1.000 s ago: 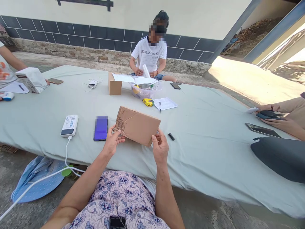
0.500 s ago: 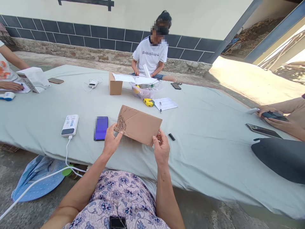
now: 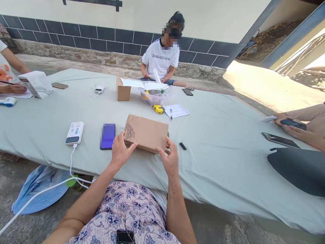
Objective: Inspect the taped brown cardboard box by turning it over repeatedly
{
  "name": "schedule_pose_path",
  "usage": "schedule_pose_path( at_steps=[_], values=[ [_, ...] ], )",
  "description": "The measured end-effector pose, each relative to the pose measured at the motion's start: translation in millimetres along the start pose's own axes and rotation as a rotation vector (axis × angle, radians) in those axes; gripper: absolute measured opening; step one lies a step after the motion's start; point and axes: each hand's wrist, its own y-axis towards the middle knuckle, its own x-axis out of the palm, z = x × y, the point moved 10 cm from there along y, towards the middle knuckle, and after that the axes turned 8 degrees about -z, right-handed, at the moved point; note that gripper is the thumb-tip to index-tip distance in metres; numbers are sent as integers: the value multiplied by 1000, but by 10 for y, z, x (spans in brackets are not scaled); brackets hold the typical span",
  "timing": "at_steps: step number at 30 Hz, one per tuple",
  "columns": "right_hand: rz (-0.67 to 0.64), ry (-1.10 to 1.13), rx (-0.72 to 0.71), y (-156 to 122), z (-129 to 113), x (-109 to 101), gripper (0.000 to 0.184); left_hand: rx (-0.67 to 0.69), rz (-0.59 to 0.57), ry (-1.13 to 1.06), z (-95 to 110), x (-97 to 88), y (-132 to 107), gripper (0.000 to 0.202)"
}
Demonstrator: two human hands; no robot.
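A flat brown cardboard box [image 3: 147, 133] with scribbled lines on its left end lies tilted low over the grey-green cloth of the table [image 3: 215, 135], close to its near edge. My left hand [image 3: 120, 152] grips the box's near left corner, thumb on top. My right hand [image 3: 169, 158] pinches its near right corner with thumb and fingertips.
A purple phone [image 3: 108, 136] and a white power bank [image 3: 74, 133] with a cable lie to the left of the box, a small black item [image 3: 182, 146] to its right. Farther off are a small carton [image 3: 123, 89], a clear bowl [image 3: 155, 96], a yellow tape measure [image 3: 157, 108] and paper. Other people sit around.
The box was held up on edge facing me; it has been tipped back and lowered toward the cloth. Both hands kept hold and moved down with it.
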Motion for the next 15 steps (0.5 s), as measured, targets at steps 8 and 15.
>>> schedule_pose_path(
  at_steps=[8,15],
  values=[
    [100,-240,-81,-51,-125,103,60,-24,-6,182,27,21,3,72],
    [249,-436,-121,-105,-318,130,72,-4,65,291,109,46,-17,86]
  ],
)
